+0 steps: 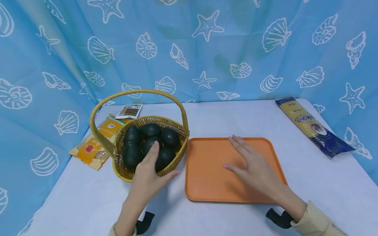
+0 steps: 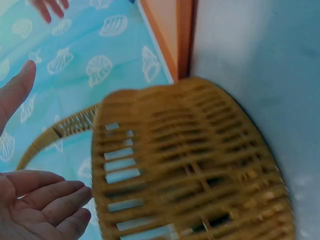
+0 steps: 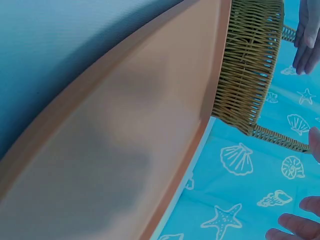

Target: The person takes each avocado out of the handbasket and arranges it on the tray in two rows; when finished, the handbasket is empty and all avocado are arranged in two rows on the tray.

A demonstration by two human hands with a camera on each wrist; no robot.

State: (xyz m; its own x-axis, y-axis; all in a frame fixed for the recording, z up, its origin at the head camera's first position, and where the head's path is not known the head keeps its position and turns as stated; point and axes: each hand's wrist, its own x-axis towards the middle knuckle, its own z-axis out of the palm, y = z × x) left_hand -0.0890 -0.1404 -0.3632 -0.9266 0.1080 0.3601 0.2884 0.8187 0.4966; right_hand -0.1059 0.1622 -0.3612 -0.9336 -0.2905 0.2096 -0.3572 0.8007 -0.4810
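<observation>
Hands number two, both released: left hand (image 1: 147,182) above one basket (image 1: 183,149) showing six avocados (image 1: 170,137), right hand (image 1: 257,167) above one orange tray (image 1: 206,170).

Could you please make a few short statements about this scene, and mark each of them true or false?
1. Dark fruits lie in the wicker basket. True.
2. The right hand is above the orange tray. True.
3. The right hand grips the tray's rim. False: its fingers are extended and hold nothing.
4. The basket stands to the right of the tray. False: it stands to the left.
5. The left hand is nearer to the basket than to the blue-and-gold packet. True.
</observation>
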